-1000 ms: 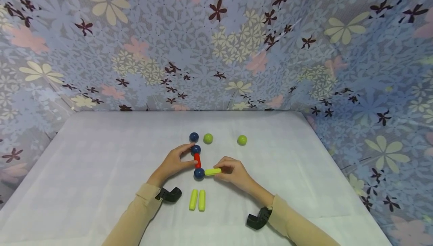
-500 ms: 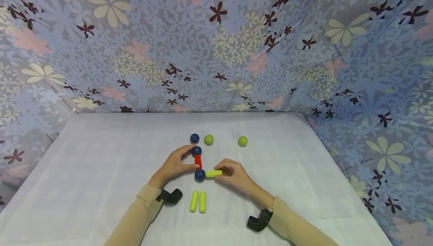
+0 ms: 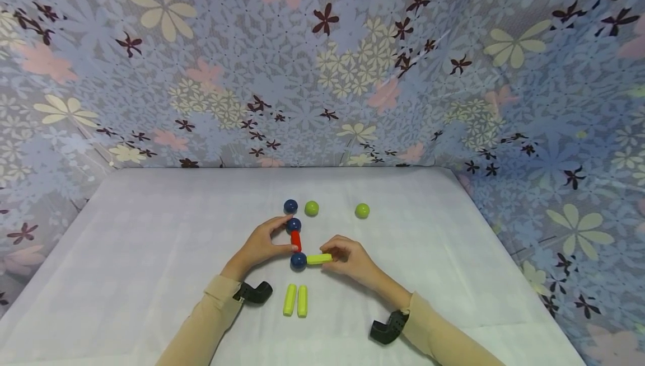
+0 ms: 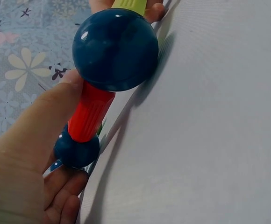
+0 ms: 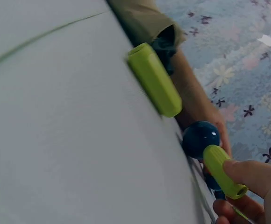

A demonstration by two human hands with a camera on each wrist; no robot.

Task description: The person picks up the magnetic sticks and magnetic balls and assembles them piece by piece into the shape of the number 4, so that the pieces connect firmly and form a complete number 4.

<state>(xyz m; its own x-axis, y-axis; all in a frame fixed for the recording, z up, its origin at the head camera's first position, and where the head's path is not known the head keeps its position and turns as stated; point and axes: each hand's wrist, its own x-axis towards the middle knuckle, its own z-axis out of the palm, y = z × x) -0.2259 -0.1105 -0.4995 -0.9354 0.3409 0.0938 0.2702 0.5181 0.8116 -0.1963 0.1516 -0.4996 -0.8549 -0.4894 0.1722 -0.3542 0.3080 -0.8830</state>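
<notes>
My left hand (image 3: 262, 244) grips a red rod (image 3: 295, 240) with a dark blue ball on each end. Its thumb lies at the near blue ball (image 4: 116, 49), and its other fingers reach the far blue ball (image 3: 294, 224). My right hand (image 3: 350, 257) pinches a yellow-green rod (image 3: 319, 259) by its outer end, thumb on top in the right wrist view. The inner end of that rod meets the side of the near ball, so the pieces form an L. Part of the far ball is covered by the left fingers.
Two more yellow-green rods (image 3: 302, 301) lie side by side nearer the body. Behind the hands sit a loose blue ball (image 3: 290, 206), a green ball (image 3: 312, 208) and another green ball (image 3: 362, 210) farther right. A floral cloth (image 3: 302, 64) rises behind the white table (image 3: 151, 231).
The left thumb has slid along the red rod toward the near ball. Otherwise the hands and pieces hold nearly the same places, with only a slight shift of the whole view.
</notes>
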